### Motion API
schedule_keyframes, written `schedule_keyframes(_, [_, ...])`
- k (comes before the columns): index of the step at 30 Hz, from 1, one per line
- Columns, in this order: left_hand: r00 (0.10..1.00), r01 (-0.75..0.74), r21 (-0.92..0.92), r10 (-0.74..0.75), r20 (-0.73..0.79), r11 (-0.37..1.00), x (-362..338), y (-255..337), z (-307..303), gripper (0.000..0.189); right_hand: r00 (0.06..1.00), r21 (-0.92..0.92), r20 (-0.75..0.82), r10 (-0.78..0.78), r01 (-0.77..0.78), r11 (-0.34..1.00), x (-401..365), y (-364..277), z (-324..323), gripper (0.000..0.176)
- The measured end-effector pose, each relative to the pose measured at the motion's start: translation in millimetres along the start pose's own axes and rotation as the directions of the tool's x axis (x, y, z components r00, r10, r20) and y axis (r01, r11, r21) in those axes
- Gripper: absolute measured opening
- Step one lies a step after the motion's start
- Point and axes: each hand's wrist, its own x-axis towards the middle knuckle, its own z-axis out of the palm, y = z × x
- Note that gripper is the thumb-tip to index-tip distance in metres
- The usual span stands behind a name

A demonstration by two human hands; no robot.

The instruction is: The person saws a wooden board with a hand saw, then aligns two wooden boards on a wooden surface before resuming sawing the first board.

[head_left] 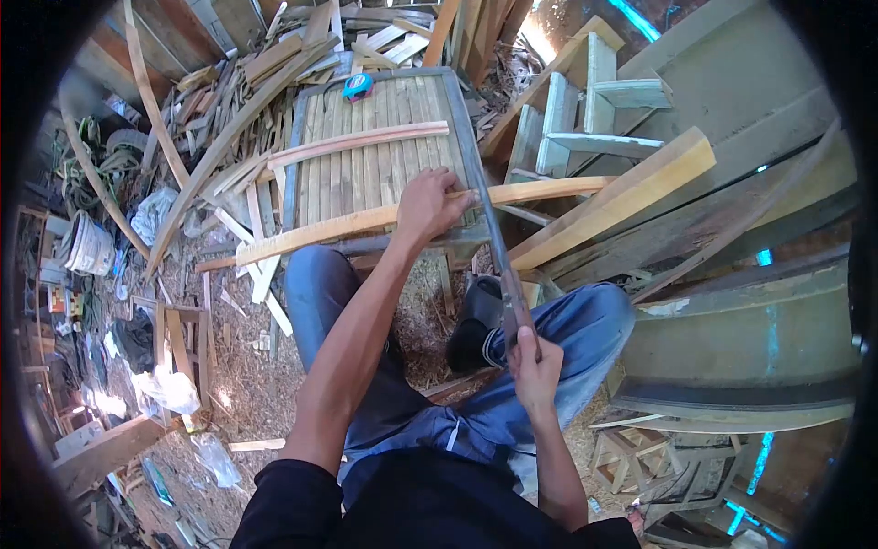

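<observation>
A long pale wooden strip (329, 227) lies across the near end of a slatted wooden bench (352, 183). My left hand (430, 206) presses down on this strip, its fingers curled over the wood. Low on the right, my right hand (534, 368) is closed around the handle of a handsaw (499, 249). The narrow dark blade points away from me and crosses the strip just right of my left fingers. How deep the teeth sit in the wood cannot be made out.
On the bench rest a second, reddish strip (366, 143) and a turquoise tape measure (358, 87). A thick beam (622, 197) leans at the right, beside a small step frame (594, 119). Scrap wood (265, 82) is heaped behind; shavings cover the floor (247, 366).
</observation>
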Motion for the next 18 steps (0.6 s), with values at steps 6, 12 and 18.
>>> schedule_keyframes(6, [1.000, 0.012, -0.020, -0.012, -0.004, 1.000, 1.9, 0.6, -1.1, 0.030, 0.999, 0.016, -0.033, -0.007, 0.007, 1.000, 47.7, -0.7, 28.4, 0.053])
schedule_keyframes(12, [1.000, 0.012, -0.011, -0.012, 0.015, 1.000, -0.9, 5.0, -4.5, 0.032, 0.998, 0.245, -0.033, 0.048, -0.039, 0.969, 7.2, 2.5, 18.6, 0.051])
schedule_keyframes(18, [1.000, 0.003, 0.016, -0.003, 0.020, 1.000, 2.2, 2.1, -2.1, 0.032, 0.997, 0.356, -0.058, 0.050, -0.026, 0.934, 3.8, 29.0, 24.2, 0.048])
